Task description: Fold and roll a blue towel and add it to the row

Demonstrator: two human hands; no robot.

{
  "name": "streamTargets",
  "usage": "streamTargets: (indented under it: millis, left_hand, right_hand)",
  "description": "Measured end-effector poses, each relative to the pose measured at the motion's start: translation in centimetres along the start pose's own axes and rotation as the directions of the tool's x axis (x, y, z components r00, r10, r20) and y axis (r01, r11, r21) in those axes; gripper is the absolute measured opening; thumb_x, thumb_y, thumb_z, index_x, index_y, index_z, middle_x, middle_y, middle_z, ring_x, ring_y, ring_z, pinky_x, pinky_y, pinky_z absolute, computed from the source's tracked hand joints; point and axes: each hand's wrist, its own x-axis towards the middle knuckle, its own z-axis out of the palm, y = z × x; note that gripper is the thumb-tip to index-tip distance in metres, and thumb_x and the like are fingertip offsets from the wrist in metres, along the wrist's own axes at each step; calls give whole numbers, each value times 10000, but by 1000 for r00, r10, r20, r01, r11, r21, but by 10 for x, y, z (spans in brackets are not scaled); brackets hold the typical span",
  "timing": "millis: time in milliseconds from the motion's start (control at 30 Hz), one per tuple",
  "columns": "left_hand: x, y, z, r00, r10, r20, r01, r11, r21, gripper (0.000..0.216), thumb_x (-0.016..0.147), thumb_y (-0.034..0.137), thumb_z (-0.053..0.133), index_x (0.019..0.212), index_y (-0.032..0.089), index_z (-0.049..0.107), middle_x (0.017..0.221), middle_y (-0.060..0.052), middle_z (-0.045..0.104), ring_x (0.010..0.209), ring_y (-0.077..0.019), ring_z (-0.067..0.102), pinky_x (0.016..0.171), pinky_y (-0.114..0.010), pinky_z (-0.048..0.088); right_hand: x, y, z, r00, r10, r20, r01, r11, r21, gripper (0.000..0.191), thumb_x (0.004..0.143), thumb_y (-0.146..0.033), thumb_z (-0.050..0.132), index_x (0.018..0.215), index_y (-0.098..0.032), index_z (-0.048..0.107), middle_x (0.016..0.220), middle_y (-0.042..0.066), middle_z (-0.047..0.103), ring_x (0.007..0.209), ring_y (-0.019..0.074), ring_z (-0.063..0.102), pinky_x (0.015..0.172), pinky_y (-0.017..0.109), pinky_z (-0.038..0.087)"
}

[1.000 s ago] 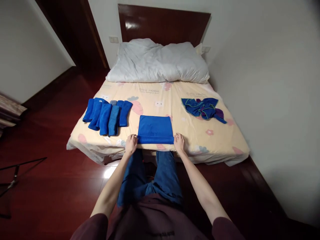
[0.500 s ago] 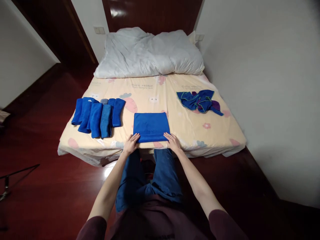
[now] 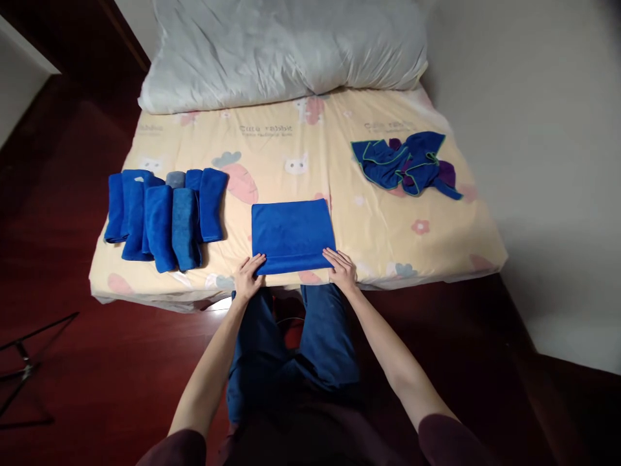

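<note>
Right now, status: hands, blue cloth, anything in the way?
Left grip, right grip: fingers on near corners of blue cloth. Cloth flat, near edge turned over. Bundled cloths left, crumpled fabric right, both apart from it.

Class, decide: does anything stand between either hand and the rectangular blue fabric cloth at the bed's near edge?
Nothing visible does: the left hand and right hand directly touch the rectangular blue fabric cloth. The long blue towel bundles lie apart, to its left.

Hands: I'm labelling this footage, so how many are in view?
2: left hand at the near left corner of the blue cloth, right hand at its near right corner.
</note>
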Motion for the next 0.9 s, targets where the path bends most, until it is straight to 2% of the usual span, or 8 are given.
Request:
streamTargets:
  millis: [200,333,467,567,733,900]
  left_hand:
    - [0,-1,-5,999,-10,53,11,1000,-10,539,893,216,521,1425,241,607,1504,-40,598,1456,-234,507,1280,-484,311]
    - [2,1,-11,997,-13,80,19,997,-69,551,894,223,508,1436,231,605,1517,-52,584,1470,-242,490,1282,-512,308]
    - [5,-3,-18,993,-15,114,36,983,-178,539,864,219,469,1368,197,657,1485,-76,609,1463,-269,499,1274,-576,299]
    - [5,-6,-24,991,-24,129,58,961,-270,486,876,239,446,1285,191,704,1426,-89,655,1437,-276,528,1270,-590,306]
    - [-4,-6,-26,997,-53,56,70,933,-353,393,913,329,500,1190,199,748,1331,-101,715,1356,-278,604,1221,-542,418]
    - [-9,0,-27,994,-102,44,111,924,-365,397,944,424,506,1171,196,739,1313,-118,722,1313,-289,630,1198,-537,436]
  right_hand:
    - [3,-6,-4,998,56,15,-57,997,54,723,748,37,472,1378,-242,690,1434,1,650,1360,196,617,1208,413,457]
    - [8,-7,-4,991,131,-3,-128,974,185,667,746,7,490,1304,-264,736,1392,4,683,1338,201,635,1198,432,467]
    - [14,-3,-2,967,254,15,-235,866,441,628,663,-27,467,1158,-225,798,1284,38,746,1259,215,689,1166,430,506]
    - [15,-2,-4,942,335,21,-289,779,557,580,625,-59,466,1056,-211,824,1204,54,777,1195,233,720,1150,449,520]
    - [6,-6,-15,928,367,66,-333,734,592,567,605,-77,481,1024,-232,830,1152,40,793,1138,232,733,1119,444,538]
    - [4,-11,-25,935,341,95,-334,761,556,534,631,-87,498,1030,-228,823,1146,50,794,1127,232,730,1095,447,545]
